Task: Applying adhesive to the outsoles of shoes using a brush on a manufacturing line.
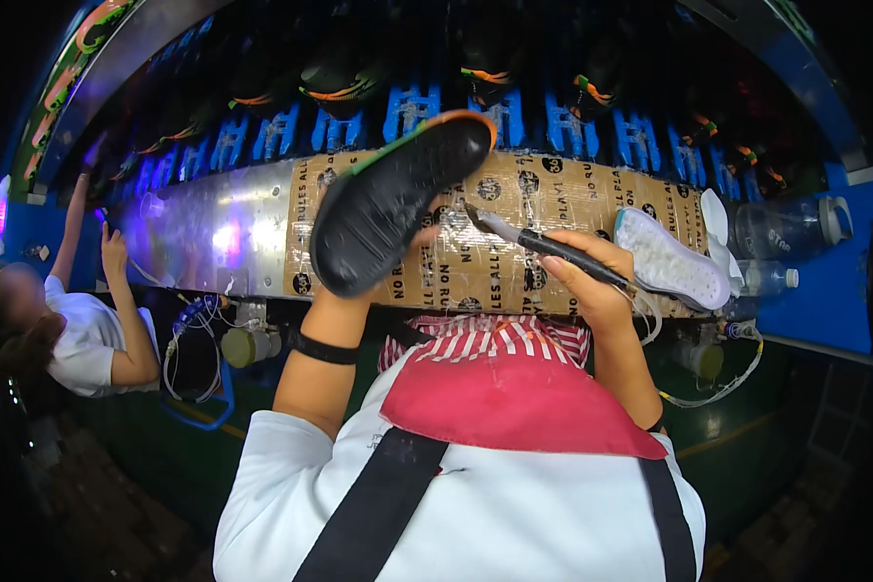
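Note:
My left hand [424, 237] holds up a black shoe sole [388, 209] with an orange and green edge, tilted over the bench. Most of that hand is hidden behind the sole; some fingers show at its right side. Between the fingers of my right hand [598, 278] is a brush [565, 251] with a dark handle, its bristle tip pointing left toward the sole, a small gap apart. A pale tube hangs by the handle's rear end. Right of that hand lies a white and lilac shoe sole [671, 264] with a whitish, bumpy inside.
Printed brown cardboard [509, 281] covers the bench, with a bare metal plate [247, 238] at left. Behind stand several blue holders [413, 112] with dark shoes [339, 80]. Clear bottles [781, 228] stand at right. A co-worker [97, 335] reaches in at far left.

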Motion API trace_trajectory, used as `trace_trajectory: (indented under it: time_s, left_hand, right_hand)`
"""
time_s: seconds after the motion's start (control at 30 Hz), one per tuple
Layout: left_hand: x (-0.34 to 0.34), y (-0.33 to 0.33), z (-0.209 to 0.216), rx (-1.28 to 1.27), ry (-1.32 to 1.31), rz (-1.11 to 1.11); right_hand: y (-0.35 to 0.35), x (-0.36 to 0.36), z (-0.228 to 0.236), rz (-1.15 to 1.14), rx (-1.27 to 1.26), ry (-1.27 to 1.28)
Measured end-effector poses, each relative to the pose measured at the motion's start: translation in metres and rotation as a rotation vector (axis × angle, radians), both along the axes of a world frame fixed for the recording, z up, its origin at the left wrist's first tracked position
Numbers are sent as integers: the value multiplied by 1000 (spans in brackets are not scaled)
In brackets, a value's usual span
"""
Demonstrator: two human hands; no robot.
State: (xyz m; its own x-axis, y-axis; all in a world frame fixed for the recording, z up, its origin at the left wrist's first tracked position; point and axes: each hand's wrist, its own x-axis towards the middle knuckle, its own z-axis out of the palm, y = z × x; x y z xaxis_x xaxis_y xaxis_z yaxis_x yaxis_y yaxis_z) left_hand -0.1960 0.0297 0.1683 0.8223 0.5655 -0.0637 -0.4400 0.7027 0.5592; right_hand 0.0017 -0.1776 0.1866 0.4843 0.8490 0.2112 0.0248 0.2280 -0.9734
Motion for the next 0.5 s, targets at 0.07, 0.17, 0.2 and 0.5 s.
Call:
trace_trajectory:
  time_s: [0.07,0.17,0.2,0.5]
  left_hand:
    - [-11,-6,-5,-243,-68,-175]
    - [-22,-26,-7,-335,-15,-294]
    - [-20,-35,-8,-313,17,-273]
    - [-20,-30,-25,-241,275,-276]
  right_hand:
    - [0,0,-4,-39,-2,105]
    - [4,0,1,-80,-46,163]
    - [5,-1,1,-86,-43,163]
    - [18,-8,9,-133,-35,84]
